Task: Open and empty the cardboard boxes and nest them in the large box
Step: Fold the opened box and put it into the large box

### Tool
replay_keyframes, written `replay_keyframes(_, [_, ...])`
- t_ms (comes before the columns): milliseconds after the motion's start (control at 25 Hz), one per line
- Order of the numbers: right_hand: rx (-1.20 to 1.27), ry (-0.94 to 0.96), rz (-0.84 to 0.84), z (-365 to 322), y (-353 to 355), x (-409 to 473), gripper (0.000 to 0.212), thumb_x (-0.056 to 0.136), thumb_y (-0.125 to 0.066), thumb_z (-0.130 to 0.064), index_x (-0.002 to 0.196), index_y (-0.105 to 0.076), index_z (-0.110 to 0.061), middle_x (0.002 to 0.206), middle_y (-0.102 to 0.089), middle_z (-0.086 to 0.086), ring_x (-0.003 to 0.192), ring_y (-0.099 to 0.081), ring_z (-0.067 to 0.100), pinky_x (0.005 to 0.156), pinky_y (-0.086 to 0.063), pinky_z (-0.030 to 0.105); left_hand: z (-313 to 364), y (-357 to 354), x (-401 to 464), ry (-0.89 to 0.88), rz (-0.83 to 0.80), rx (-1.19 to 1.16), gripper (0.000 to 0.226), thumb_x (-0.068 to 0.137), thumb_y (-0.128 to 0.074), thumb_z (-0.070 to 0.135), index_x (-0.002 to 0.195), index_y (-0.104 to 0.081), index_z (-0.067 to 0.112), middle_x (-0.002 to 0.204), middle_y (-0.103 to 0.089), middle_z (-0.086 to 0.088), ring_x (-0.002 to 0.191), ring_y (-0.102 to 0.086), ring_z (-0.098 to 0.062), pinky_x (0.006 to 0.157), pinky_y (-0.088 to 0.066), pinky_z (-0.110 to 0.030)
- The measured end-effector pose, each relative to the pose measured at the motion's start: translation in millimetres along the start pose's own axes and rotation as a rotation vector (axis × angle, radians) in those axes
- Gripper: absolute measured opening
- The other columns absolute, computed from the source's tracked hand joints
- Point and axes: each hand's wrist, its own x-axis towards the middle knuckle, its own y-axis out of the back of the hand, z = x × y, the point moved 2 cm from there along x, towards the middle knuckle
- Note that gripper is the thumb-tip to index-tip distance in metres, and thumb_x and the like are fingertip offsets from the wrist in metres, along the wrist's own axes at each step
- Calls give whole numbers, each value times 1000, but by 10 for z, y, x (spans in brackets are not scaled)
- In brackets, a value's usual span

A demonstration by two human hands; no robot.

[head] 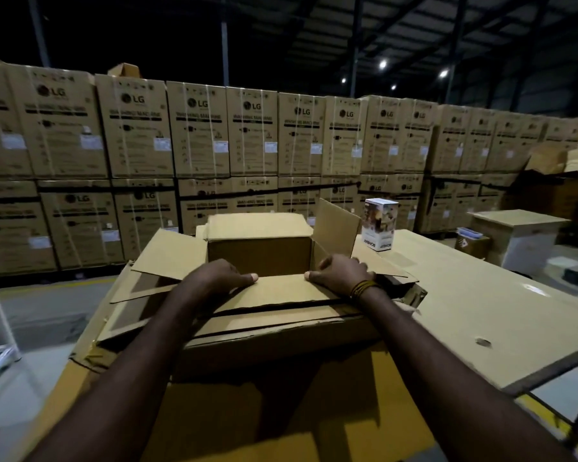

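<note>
Both our forearms reach forward from the bottom edge, over cardboard sheets laid flat as a work surface. Our left hand (221, 274) and right hand (338, 273) grip the near top edge of the open cardboard box (259, 258), one at each near corner, fingers curled down over the rim into the opening and thumbs lying along the folded-out near flap (281, 293). We judge the two-corner hold is there to steady and guide the box squarely, since it appears to sit down inside the large box (264, 341), whose torn flaps spread around it; how deep it sits we cannot tell. A corded band (364, 288) circles our right wrist.

Inside, the box looks empty as far as the view reaches, so emptying seems done and nesting is under way. Its left flap (169, 258) lies splayed outward and its right flap (337, 228) stands up, keeping the mouth open.

Beyond it, well apart on the sheet, a small printed carton (380, 225) stands upright, likely taken-out contents. Farther back, stacked washing machine cartons (197, 128) wall the warehouse.
</note>
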Motion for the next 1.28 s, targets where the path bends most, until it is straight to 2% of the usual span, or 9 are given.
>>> replay_keyframes(240, [22, -67, -3, 148, 163, 28, 69, 79, -64, -67, 133, -53, -25, 135, -54, 11, 124, -48, 33, 103, -40, 52, 95, 99, 97, 73, -74, 163, 59, 88, -57, 63, 117, -67, 13, 121, -63, -7, 96, -57, -22, 76, -46, -36])
replay_keyframes(360, [92, -62, 106, 183, 229, 0, 67, 82, -61, -67, 135, -53, -26, 132, -57, 9, 120, -52, 32, 101, -40, 52, 226, 190, 90, 41, -44, 229, 64, 90, -54, 63, 130, -60, 13, 141, -52, -10, 124, -51, -29, 95, -44, -43])
replay_keyframes(440, [128, -23, 246, 155, 284, -47, 59, 86, -57, -66, 132, -56, -30, 130, -60, 7, 118, -54, 30, 99, -41, 50, 343, 225, 68, 12, -38, 214, 59, 90, -53, 63, 124, -64, 15, 137, -56, -10, 122, -52, -28, 100, -42, -45])
replay_keyframes(520, [179, 40, 306, 96, 306, -74, 49, 91, -53, -62, 126, -62, -29, 125, -63, 4, 114, -57, 27, 97, -44, 49, 439, 207, 52, -26, -20, 173, 52, 93, -50, 60, 113, -67, 15, 118, -61, -6, 106, -56, -23, 93, -46, -41])
replay_keyframes(640, [228, 120, 225, 15, 216, -69, 45, 97, -46, -57, 116, -67, -22, 110, -68, 4, 99, -61, 22, 92, -50, 45, 540, 121, 67, -113, 110, 154, 50, 98, -43, 55, 115, -63, 12, 99, -56, -2, 91, -53, -18, 84, -44, -37])
replay_keyframes(800, [176, 167, 81, -5, 26, -79, 41, 99, -44, -55, 112, -68, -25, 101, -66, -2, 104, -59, 22, 98, -45, 52, 483, -120, 125, -100, 74, 181, 51, 98, -39, 60, 104, -65, 17, 104, -63, -7, 94, -58, -20, 91, -49, -41])
replay_keyframes(920, [36, 158, -42, 18, -49, -106, 41, 99, -44, -55, 118, -67, -26, 113, -67, -1, 110, -58, 22, 101, -43, 53, 327, -302, 181, -36, -49, 212, 62, 95, -36, 66, 122, -62, 16, 128, -58, -11, 107, -54, -24, 87, -43, -38])
replay_keyframes(1040, [-59, 158, -73, 33, -43, -120, 42, 99, -43, -53, 125, -64, -27, 127, -64, 1, 119, -55, 23, 105, -40, 52, 284, -327, 185, 34, -110, 214, 71, 95, -33, 67, 138, -52, 14, 148, -45, -12, 132, -44, -32, 99, -37, -45])
replay_keyframes(1280, [-57, 228, 6, 125, -10, -165, 37, 98, -50, -49, 124, -64, -28, 131, -61, 2, 121, -53, 23, 103, -42, 49, 496, -403, 137, -38, -21, 282, 56, 97, -43, 56, 138, -52, 18, 138, -52, -10, 124, -50, -29, 100, -43, -43])
